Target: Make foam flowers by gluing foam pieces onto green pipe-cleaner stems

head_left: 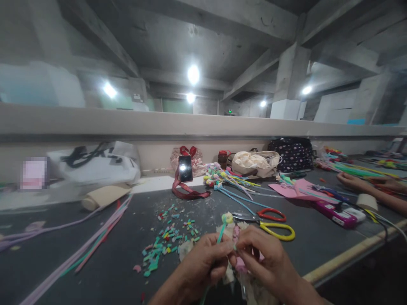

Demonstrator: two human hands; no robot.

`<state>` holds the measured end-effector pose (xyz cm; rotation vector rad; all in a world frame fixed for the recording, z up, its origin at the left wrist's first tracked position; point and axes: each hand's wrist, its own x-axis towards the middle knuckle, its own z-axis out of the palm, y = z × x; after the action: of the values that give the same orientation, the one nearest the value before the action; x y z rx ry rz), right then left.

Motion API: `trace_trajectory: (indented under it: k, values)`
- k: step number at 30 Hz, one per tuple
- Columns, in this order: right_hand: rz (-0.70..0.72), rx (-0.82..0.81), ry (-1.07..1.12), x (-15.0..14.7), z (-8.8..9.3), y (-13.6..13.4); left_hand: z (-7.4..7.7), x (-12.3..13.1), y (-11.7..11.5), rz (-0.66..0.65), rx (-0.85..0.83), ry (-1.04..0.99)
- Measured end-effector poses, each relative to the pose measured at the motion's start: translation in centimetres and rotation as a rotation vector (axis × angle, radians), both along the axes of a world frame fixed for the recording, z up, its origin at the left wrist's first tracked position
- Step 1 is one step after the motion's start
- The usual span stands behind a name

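Note:
Near the table's front edge, my left hand (206,254) pinches a thin green stem (221,235), which looks like a pipe cleaner. A small pale yellow and green knobbly head (227,218) tops the stem. My right hand (265,254) is closed, fingertips meeting those of my left beside the stem; whatever they pinch is too small to make out. Under both hands lie crumpled pale scraps and a pink piece (241,263), partly hidden. Just beyond my right hand, scissors (275,224) with one red and one yellow handle rest on the dark table.
Many cut green scraps (171,232) litter the table left of my hands. Long coloured stems (95,235) lie farther left. Behind are a phone (185,168), a bunch of flower-headed stems (219,176) and bags. At right, a co-worker's hand (349,181) is near a purple box (337,213).

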<state>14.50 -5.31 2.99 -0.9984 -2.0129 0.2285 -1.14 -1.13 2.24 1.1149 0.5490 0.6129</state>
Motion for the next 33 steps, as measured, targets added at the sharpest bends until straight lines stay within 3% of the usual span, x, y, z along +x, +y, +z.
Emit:
trace_trajectory:
  k: [8,14,24,33]
  values:
    - [-0.055,0.006,0.018,2.1,0.7,0.8,-0.2,0.0,0.3,0.042,-0.109,0.126]
    - [-0.045,0.084,-0.065,2.5,1.3,1.2,-0.6,-0.4,0.8,-0.128,-0.248,0.03]
    - [-0.035,0.15,-0.316,2.1,1.0,0.9,-0.7,0.4,0.0,-0.091,-0.096,0.204]
    - [-0.076,0.221,-0.351,2.1,0.1,1.5,-0.2,0.4,-0.2,-0.129,-0.071,0.247]
